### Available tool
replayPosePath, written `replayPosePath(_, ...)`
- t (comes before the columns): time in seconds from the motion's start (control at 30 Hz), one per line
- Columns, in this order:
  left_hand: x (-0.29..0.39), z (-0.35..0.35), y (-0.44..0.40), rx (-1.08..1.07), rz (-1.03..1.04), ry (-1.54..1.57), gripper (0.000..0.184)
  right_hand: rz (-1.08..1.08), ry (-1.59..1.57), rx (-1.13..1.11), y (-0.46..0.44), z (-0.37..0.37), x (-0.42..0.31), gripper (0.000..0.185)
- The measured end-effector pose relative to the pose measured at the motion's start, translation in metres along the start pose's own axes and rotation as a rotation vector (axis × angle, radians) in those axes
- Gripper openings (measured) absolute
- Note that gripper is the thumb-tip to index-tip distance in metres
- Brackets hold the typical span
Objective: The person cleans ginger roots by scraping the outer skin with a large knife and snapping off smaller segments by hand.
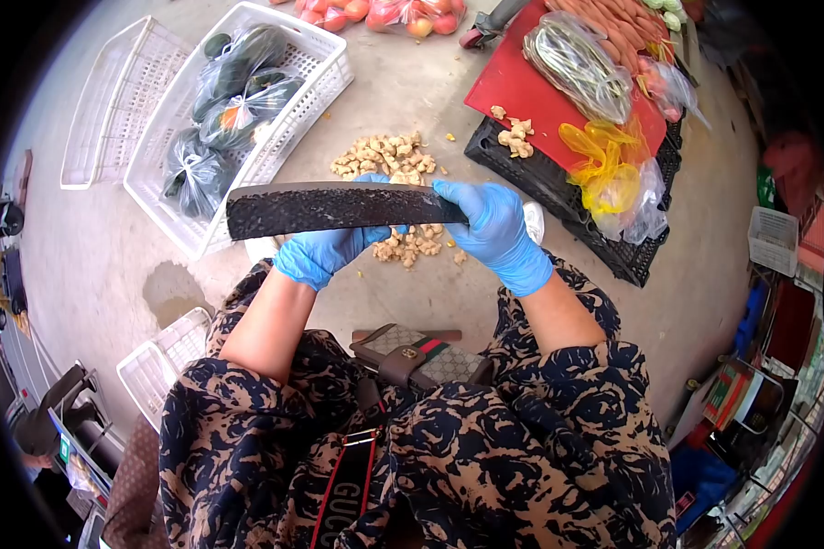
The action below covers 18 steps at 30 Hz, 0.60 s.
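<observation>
Both my hands wear blue gloves and hold a long, dark, blade-shaped piece level in front of me. Its face looks rough and pitted, and a smoother grey strip runs along its top edge. My right hand is closed round its right end, thumb on the near face. From below and behind, my left hand grips its middle; blue fingertips show above the top edge, but the palm is hidden. Beyond and beneath the piece lies a spread of ginger roots on the floor, partly covered by it.
A white crate with bagged dark green vegetables stands left. Right, a black crate under a red sheet bears carrots, a yellow net bag and ginger pieces. Bagged red fruit sits at the back. A patterned bag lies on my lap.
</observation>
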<state>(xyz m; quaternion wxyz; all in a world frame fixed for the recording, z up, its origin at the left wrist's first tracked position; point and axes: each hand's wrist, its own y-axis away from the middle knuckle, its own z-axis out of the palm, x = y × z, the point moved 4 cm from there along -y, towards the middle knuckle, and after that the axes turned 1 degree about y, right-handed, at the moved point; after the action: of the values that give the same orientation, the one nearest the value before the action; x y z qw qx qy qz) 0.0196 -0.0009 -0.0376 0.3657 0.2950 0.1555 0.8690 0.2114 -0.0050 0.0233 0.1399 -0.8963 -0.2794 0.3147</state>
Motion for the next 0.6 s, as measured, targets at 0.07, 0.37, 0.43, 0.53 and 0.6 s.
replayPosePath(0.07,-0.003,0.006,0.000,-0.070,-0.027,0.048,0.034,0.091,-0.009,-0.032,0.010,0.000,0.008,0.032)
replayPosePath(0.37,0.025,0.048,0.022,-0.178,0.114,-0.206,0.035,0.610,0.079,-0.341,0.058,0.009,0.064,0.020)
replayPosePath(0.43,0.028,0.051,0.023,-0.219,0.136,-0.205,0.036,0.643,0.016,-0.264,0.042,0.003,0.054,0.020)
replayPosePath(0.53,0.031,0.056,0.022,-0.172,0.160,-0.218,0.037,0.633,-0.072,-0.130,0.015,-0.010,0.034,0.019)
replayPosePath(0.6,0.030,0.056,0.020,-0.150,0.154,-0.210,0.036,0.574,-0.143,-0.021,0.004,-0.014,0.027,0.017)
